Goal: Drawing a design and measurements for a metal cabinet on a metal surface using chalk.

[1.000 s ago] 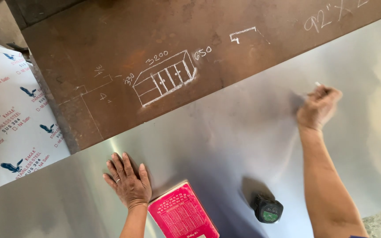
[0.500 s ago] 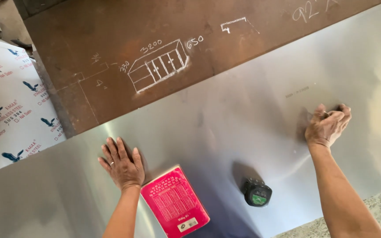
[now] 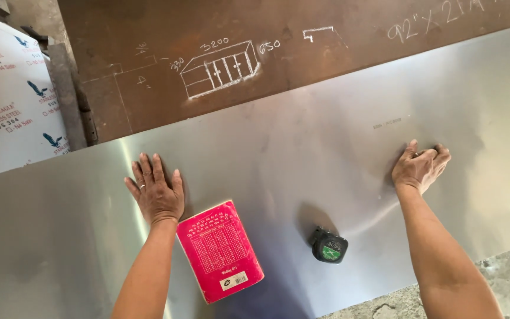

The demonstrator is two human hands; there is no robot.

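Steel sheet lies long across the bench. Left hand presses flat on it, fingers spread; right hand rests curled, gripping nothing visible. Between them, nearer the person: red booklet, tape measure.

Bare forearms, no sleeves; ring on left grip; ring on right grip.

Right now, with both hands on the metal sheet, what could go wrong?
The red booklet and tape measure lie loose on the steel sheet; if it shifts, they could slide off its near edge. The left hand presses flat, while the right hand is curled, so smudges are likely. The sheet's bare edge could cut.
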